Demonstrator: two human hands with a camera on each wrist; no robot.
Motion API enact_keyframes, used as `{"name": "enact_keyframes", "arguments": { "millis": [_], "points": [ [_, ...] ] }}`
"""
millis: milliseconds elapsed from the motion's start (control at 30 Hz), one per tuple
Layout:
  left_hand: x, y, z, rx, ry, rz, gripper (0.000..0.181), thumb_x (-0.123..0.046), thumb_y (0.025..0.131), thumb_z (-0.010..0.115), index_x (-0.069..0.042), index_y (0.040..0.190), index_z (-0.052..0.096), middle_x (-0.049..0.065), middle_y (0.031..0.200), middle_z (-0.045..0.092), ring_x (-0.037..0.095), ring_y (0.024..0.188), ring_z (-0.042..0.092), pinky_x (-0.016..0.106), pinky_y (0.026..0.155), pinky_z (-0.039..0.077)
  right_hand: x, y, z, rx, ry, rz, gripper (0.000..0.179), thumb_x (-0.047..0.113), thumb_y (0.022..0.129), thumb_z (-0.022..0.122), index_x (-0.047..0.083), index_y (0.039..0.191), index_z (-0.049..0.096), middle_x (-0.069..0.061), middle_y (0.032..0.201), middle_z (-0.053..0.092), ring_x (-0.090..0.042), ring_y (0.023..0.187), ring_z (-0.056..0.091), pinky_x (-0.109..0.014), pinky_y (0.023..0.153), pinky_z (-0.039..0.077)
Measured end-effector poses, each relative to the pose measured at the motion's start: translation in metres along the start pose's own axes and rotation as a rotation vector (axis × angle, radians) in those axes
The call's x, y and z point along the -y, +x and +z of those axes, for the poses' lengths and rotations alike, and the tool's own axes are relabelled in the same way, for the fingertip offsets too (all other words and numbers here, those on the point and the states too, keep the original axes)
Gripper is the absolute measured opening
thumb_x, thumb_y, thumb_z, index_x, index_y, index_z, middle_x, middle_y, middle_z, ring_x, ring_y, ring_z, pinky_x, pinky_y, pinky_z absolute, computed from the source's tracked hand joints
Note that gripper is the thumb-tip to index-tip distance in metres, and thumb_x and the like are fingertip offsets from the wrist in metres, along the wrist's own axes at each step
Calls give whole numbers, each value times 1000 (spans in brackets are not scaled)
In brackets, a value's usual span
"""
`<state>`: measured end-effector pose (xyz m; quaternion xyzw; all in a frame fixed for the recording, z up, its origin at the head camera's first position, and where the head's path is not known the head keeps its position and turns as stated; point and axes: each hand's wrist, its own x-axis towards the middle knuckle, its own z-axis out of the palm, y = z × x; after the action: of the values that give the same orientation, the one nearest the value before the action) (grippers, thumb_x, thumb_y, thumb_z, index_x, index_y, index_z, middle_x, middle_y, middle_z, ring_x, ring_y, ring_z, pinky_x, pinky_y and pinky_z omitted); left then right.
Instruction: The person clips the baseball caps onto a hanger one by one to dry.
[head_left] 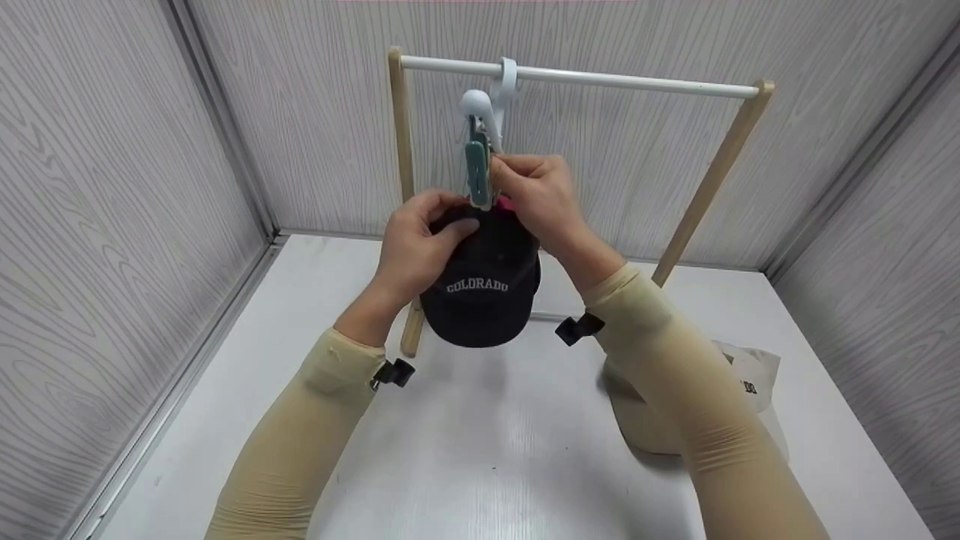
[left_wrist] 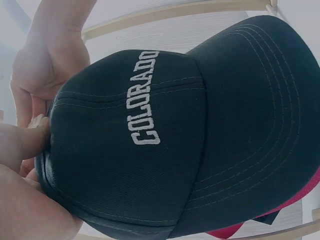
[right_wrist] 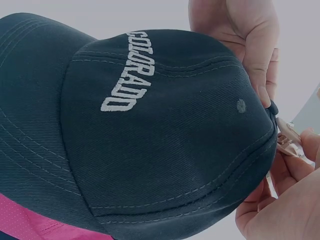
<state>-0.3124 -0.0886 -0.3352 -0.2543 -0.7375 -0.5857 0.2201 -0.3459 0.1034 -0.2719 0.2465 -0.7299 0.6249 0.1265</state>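
A dark baseball cap (head_left: 480, 259) lettered COLORADO hangs brim down below a white hanger (head_left: 504, 86). My left hand (head_left: 424, 240) pinches the cap's crown near its top, thumb on the front. On the other side, my right hand (head_left: 540, 195) pinches a pale clip (right_wrist: 286, 139) whose jaws are at the crown's top. A green clip (head_left: 478, 169) hangs from the hanger just left of my right fingers. Behind the dark cap shows something pink (right_wrist: 50, 225), mostly hidden; it looks like another cap.
The hanger hooks over the white bar (head_left: 630, 81) of a rack with wooden legs (head_left: 709, 184). A beige cap (head_left: 649, 420) lies on the white table (head_left: 465, 450) at right, partly behind my right forearm. Wood-patterned panels (head_left: 97, 187) enclose the table at the sides and back.
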Motion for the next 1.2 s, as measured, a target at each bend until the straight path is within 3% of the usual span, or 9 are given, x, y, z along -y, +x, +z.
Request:
{"name": "enact_keyframes", "arguments": {
  "millis": [367, 700, 933, 1200],
  "points": [
    [4, 3, 3, -17, -25, 20, 20, -11, 105, 79, -3, 123, 76, 4, 116, 83, 19, 107, 74, 35, 96, 54, -2, 0, -3, 9, -9, -8, 19, 23, 107, 77, 9, 103, 90, 3, 83, 75, -14, 77, 60, -27, 64, 49],
    [2, 6, 7, -27, -39, 41, 20, -11, 104, 81, -3, 121, 76, 3, 114, 83, 18, 106, 74, 31, 94, 55, -1, 1, -5, 38, 16, 6, 22, 20, 109, 74, 5, 101, 88, -9, 89, 81, -19, 79, 72, -31, 70, 59],
    [1, 6, 9, -33, -60, 34, 20, -13, 104, 81, -2, 121, 75, 3, 114, 82, 17, 104, 75, 31, 92, 56, 1, -1, -7, 45, -23, 57, 25, 27, 109, 74, 9, 101, 89, -8, 92, 82, -21, 82, 75, -31, 66, 59],
    [2, 7, 11, -48, -50, 27, 21, -14, 104, 82, -3, 120, 75, 3, 113, 79, 15, 104, 73, 31, 92, 57, 0, -2, -8, 53, -5, 56, 23, 25, 110, 74, 10, 103, 89, -9, 93, 82, -21, 79, 74, -30, 65, 59]
  ]
}}
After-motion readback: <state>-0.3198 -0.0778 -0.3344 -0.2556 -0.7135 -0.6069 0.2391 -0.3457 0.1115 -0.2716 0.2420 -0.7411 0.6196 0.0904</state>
